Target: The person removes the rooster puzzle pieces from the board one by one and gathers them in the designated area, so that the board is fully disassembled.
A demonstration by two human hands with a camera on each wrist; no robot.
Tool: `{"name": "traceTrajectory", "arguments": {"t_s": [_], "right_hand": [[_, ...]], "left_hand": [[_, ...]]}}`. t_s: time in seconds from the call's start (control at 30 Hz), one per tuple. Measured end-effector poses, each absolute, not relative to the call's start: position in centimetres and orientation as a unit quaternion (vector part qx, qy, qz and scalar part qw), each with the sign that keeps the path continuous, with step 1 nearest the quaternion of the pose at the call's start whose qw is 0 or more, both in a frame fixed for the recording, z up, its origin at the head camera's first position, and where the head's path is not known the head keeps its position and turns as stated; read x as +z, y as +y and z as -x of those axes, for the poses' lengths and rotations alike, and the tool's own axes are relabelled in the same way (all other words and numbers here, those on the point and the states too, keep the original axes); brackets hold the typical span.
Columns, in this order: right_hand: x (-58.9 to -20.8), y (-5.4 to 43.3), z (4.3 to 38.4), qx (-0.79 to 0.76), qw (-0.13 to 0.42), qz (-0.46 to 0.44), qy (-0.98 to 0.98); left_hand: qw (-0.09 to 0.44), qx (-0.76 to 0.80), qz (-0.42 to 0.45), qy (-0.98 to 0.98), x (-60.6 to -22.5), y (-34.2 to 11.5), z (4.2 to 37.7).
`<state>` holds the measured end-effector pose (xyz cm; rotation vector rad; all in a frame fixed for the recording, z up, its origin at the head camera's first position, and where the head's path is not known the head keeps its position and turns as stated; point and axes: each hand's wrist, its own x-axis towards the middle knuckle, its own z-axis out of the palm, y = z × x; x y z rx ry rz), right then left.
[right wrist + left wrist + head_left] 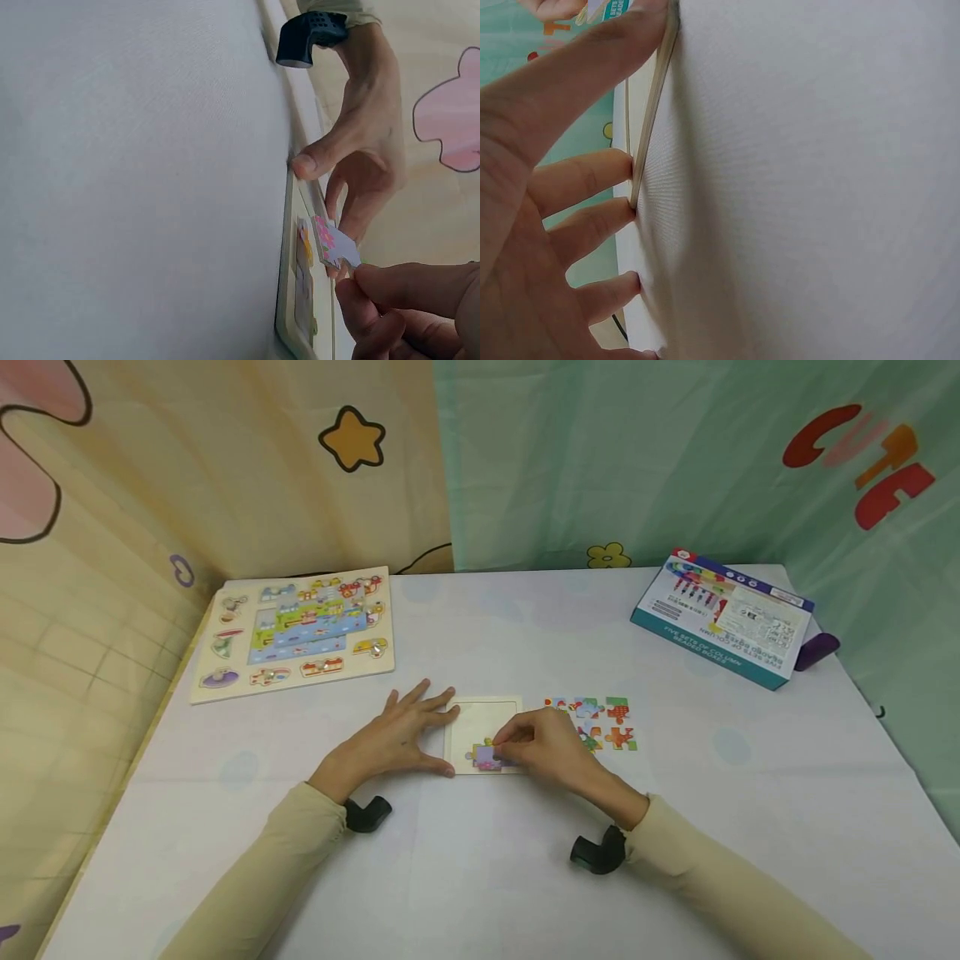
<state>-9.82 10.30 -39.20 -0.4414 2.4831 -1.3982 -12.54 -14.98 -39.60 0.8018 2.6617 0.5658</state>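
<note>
A small pale wooden puzzle tray (474, 718) lies on the white table in front of the person. With its fingers spread, the left hand (397, 739) touches the tray's left side, the thumb at the near corner. The right hand (551, 747) pinches a lilac and pink jigsaw piece (337, 246) between thumb and finger. In the right wrist view that piece is tilted above the tray. At least one flat jigsaw piece (303, 289) lies inside the tray below it, partly hidden in the head view by the right hand.
Several loose jigsaw pieces (619, 724) lie right of the tray, some behind the right hand. Wooden picture boards (322, 687) sit stacked at the back left. A printed box (720, 618) rests at the back right, a dark purple cylinder (817, 652) beside it.
</note>
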Motion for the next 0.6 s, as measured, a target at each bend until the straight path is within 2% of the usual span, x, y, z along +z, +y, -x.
{"name": "traceTrajectory", "arguments": {"t_s": [0.6], "right_hand": [[-39.9,16.9,8.3,-0.438,0.115,0.08,0.888]], "left_hand": [[0.152,0.2,-0.278,0.927,-39.6,-14.9,12.4]]}}
